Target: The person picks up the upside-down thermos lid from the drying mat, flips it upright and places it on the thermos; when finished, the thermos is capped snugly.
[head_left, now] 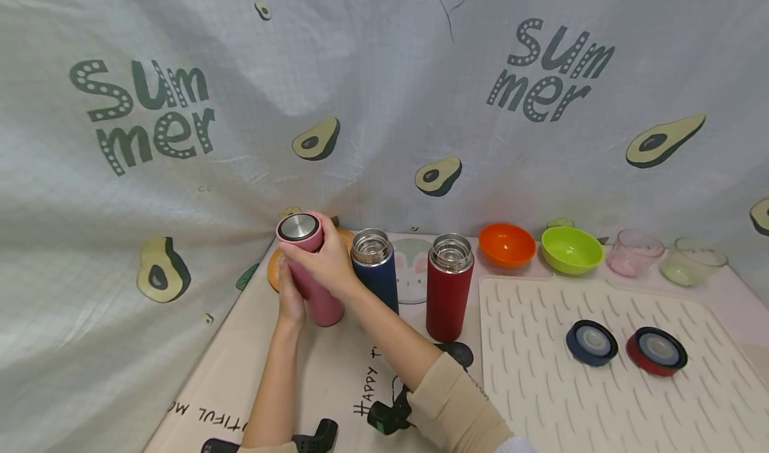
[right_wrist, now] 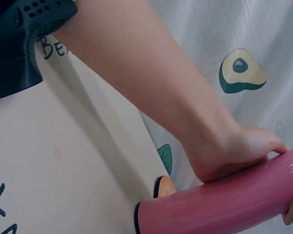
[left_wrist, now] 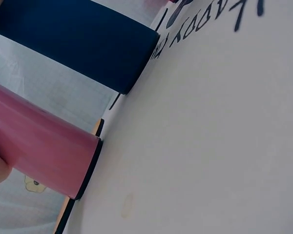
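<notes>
A pink thermos bottle (head_left: 320,297) with a steel-topped lid (head_left: 299,227) stands at the left of the table, tilted slightly in the head view. My left hand (head_left: 292,301) grips its body from the left side. Higher up, my right hand (head_left: 330,261) wraps round the bottle's top just below the lid. In the left wrist view the pink bottle's dark base (left_wrist: 89,170) meets the tabletop. Just right of it stands a dark blue bottle (head_left: 378,279) with an uncovered steel mouth. A red bottle (head_left: 448,299), also lidless, is further right.
On a ridged cream mat (head_left: 529,399) at the right lie a blue lid (head_left: 591,343) and a red lid (head_left: 657,351). Behind it stand an orange bowl (head_left: 507,245), a green bowl (head_left: 572,249), a pink glass (head_left: 635,253) and a greenish glass (head_left: 691,261). A printed curtain (head_left: 372,73) hangs behind.
</notes>
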`<state>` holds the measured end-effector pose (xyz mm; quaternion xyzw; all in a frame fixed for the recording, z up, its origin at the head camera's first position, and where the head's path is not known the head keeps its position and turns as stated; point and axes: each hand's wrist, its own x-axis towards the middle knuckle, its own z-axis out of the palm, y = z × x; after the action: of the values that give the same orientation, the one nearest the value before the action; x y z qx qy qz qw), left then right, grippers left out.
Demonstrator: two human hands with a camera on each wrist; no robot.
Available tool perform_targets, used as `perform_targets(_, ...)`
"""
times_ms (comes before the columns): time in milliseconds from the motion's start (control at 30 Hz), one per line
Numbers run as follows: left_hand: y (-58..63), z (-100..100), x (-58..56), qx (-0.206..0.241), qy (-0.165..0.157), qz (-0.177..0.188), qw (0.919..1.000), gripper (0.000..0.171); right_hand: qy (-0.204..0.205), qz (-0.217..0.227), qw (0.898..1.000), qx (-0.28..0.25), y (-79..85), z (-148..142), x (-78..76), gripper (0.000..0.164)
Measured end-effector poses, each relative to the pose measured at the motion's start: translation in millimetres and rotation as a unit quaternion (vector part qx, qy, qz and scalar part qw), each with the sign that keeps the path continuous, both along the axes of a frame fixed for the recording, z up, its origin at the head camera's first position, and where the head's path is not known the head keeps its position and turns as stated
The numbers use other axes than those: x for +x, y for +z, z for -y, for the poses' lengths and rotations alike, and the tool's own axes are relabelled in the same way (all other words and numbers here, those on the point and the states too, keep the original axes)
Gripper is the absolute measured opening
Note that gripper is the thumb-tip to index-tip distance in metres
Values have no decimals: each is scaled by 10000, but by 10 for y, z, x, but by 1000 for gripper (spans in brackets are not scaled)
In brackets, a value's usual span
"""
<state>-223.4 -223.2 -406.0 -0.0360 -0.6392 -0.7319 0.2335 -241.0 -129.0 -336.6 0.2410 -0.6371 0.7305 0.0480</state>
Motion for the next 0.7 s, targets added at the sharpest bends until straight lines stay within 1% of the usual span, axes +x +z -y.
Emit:
perform_targets(100,-6,-7,1,1,-20,45,10000,61,-176,49,9997,159,-18,3,-1,60)
perform_targets(233,-12,-11,3,41,-81,50,9999,66,-622,-85,9963,593,-27,16,-2,64)
perform_targets(333,-12,-13,1,78,-104,19,9999,68,-824,-210,9930,823,-24,28,-7,69)
perform_targets(467,-16,-8,-17,78,-76,-22,9999,66,-709,-464,9923,902,-36,23,15,83)
perform_targets(533,-20,-3,-22,29,-36,-27,10000,61,-617,-590,9928,836,-60,17,31,84)
perform_targets(600,-19,-1,-23,-32,-1,-16,10000,57,-499,-672,9941,696,-82,11,39,81)
perform_targets(700,-13,-2,-17,-89,0,7,10000,53,-461,-717,9955,412,-105,11,38,72)
